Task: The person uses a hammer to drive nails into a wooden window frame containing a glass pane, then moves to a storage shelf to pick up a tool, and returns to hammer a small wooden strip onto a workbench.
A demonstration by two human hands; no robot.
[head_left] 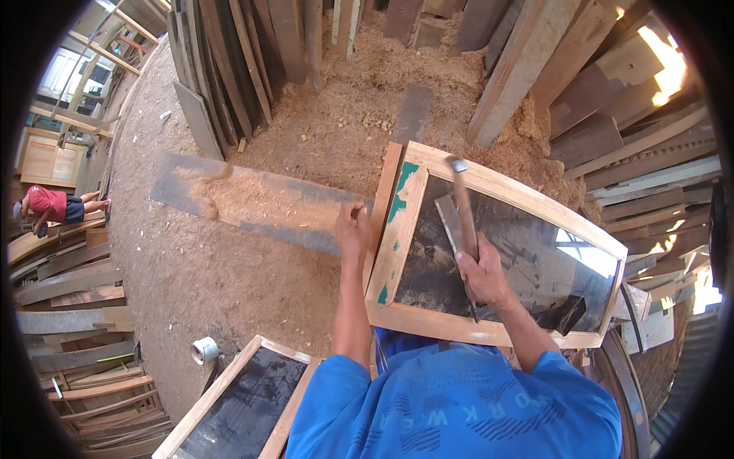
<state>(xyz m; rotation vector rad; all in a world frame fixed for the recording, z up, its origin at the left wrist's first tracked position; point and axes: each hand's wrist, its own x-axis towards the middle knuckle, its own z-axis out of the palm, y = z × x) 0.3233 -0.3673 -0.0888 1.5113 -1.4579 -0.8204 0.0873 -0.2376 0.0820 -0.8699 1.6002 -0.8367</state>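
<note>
A wooden frame (527, 195) with a dark glass pane (520, 260) lies tilted in front of me. Its left rail carries teal paint patches. My right hand (482, 271) grips a hammer (463, 206) by its wooden handle, the metal head raised over the pane's upper part. A flat metal tool lies on the glass under the hammer handle. My left hand (352, 229) is closed at the frame's outer left edge, touching the wood; whether it pinches something small I cannot tell. My blue shirt fills the lower middle of the view.
A second glazed frame (237, 398) lies at lower left beside a small tin can (204, 349). A long plank (252, 203) covered in sawdust lies on the dirt floor. Planks lean along the back and right. Stacked boards sit at left, where another person (53, 206) crouches.
</note>
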